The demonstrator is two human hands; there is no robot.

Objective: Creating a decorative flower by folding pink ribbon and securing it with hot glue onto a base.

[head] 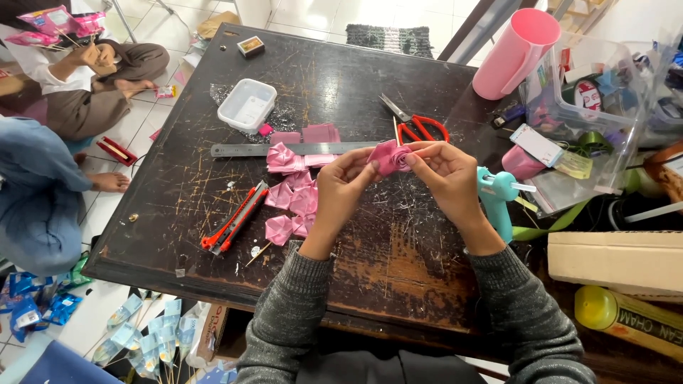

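On the dark table (398, 270), a red cutter (235, 219) lies left of loose pink ribbon pieces (293, 203), then the left hand (341, 186) and right hand (448, 174) both pinch a pink ribbon flower (391, 156) above the table, with a blue glue gun (496, 193) at right.

Between the fingertips of the left hand (341, 188) and the right hand (447, 174) sits a pink ribbon rose (392, 157) of satiny, softly glossy cloth, and the folded ribbon pieces (293, 203) just left of the left fingers share that sheen. Beneath the fingers the dark wooden table (398, 263) looks rough, scratched and worn to bare brown patches. Beyond the fingertips lie a matt grey metal ruler (284, 149) and scissors (416, 124) with glossy red plastic handles.
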